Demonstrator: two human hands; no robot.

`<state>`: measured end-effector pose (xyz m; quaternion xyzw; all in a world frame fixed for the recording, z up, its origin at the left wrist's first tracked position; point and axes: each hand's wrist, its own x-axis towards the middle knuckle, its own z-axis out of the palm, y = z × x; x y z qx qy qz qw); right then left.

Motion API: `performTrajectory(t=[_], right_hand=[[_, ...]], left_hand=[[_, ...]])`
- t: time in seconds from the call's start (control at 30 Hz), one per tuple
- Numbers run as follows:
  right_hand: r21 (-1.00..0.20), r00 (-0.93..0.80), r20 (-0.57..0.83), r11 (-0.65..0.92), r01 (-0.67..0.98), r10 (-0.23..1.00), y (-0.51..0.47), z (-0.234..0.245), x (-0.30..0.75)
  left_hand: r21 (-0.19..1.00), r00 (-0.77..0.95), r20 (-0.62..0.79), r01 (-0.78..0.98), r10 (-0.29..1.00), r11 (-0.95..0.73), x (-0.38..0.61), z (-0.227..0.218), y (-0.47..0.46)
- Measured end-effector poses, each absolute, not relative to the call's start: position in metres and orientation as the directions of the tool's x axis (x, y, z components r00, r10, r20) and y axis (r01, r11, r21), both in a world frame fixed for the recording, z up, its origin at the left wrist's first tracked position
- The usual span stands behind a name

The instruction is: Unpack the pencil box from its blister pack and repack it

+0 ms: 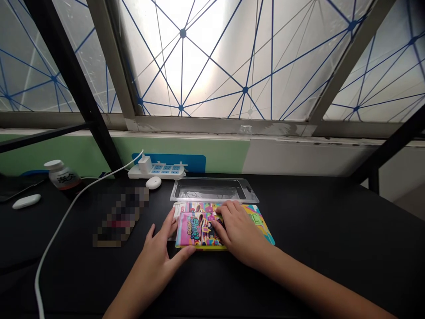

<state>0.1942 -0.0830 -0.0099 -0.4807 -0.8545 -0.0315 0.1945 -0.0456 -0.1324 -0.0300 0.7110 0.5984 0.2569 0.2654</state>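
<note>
1. Pink pack [188, 230]: flat on desk, bright cartoon print, blue-ish lettering at L end; R part hidden by R hand [245, 232].
2. It lies over a multicol. card [260, 221], which juts out to the R.
3. L hand [157, 261]: fingers spread, thumb tip at pack's near L corner. R hand: on top, thumb apart from fingers; can't tell if fingertips pinch anything.
4. Black desk [325, 239] runs wide to R; clear plastic tray [250, 195] just behind card.
5. White-capped bottle [63, 175] far L, contents unclear.
</note>
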Motion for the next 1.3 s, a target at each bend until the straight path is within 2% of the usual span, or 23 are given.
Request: performTrajectory(t=[0.23,0.43,0.77,0.87,0.97,1.03,1.1,1.2,1.3], right_hand=[[-0.102,-0.433,0.421,0.515,0.851,0.798,-0.083,-0.017,0.192],[-0.079,-0.404,0.473,0.495,0.865,0.783,-0.088,-0.02,0.19],[-0.157,-0.404,0.547,0.564,0.811,0.733,-0.078,-0.007,0.19],[-0.151,-0.395,0.567,0.562,0.813,0.723,-0.083,-0.001,0.191],[-0.114,-0.453,0.604,0.633,0.766,0.656,-0.104,0.012,0.2],[-0.107,-0.552,0.563,0.717,0.689,0.615,-0.125,0.025,0.211],[-0.167,-0.659,0.417,0.766,0.621,0.625,-0.146,0.038,0.229],[-0.287,-0.695,0.175,0.711,0.642,0.697,-0.161,0.046,0.262],[-0.383,-0.581,0.078,0.562,0.733,0.81,-0.153,0.034,0.295]], left_hand=[[0.637,0.225,0.022,0.748,0.974,-0.187,-0.045,-0.031,-0.128],[0.635,0.252,0.073,0.734,0.965,-0.24,-0.051,-0.03,-0.129],[0.61,0.282,0.116,0.737,0.952,-0.292,-0.045,-0.027,-0.131],[0.633,0.275,0.109,0.721,0.955,-0.28,-0.047,-0.029,-0.131],[0.689,0.253,0.118,0.676,0.96,-0.263,-0.052,-0.027,-0.133],[0.728,0.204,0.101,0.652,0.974,-0.212,-0.055,-0.022,-0.134],[0.74,0.165,0.082,0.651,0.983,-0.171,-0.056,-0.019,-0.134],[0.694,0.161,0.072,0.701,0.984,-0.166,-0.057,-0.018,-0.132],[0.643,0.15,0.05,0.752,0.987,-0.147,-0.056,-0.024,-0.129]])
